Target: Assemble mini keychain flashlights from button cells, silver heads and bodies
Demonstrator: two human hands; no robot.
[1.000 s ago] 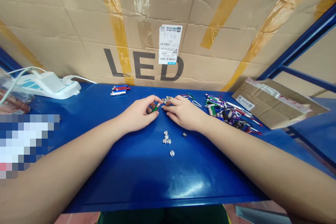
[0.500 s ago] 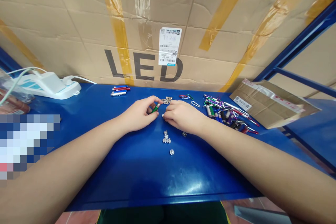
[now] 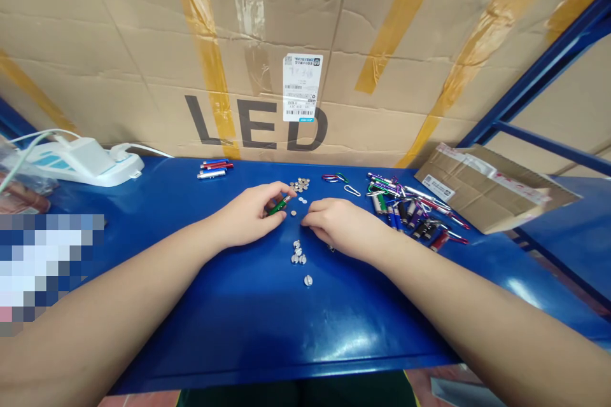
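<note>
— A glossy blue desk (image 3: pixel 238 331), backed by a taped brown cardboard box (image 3: pixel 133 44). The hands?
— The left hand (image 3: pixel 252 211) curls round a slim green metal tube (image 3: pixel 277 206) toward the far edge, one end raised, probably for access. The right hand (image 3: pixel 337 224) has fingers bunched; I can't tell whether it holds anything.
— And the small round silver discs (image 3: pixel 300 189) and slotted silver caps (image 3: pixel 302 259)?
— Discs nearer the far edge, caps nearer the front; apparently grouped by kind.

Big carton (image 3: pixel 143 76): "LED" in black capitals (image 3: pixel 258 124)
Its white label (image 3: pixel 302 88): barcodes, print too small to read
Small box (image 3: pixel 477 203): sticker (image 3: pixel 439 187) with unreadable print
</note>
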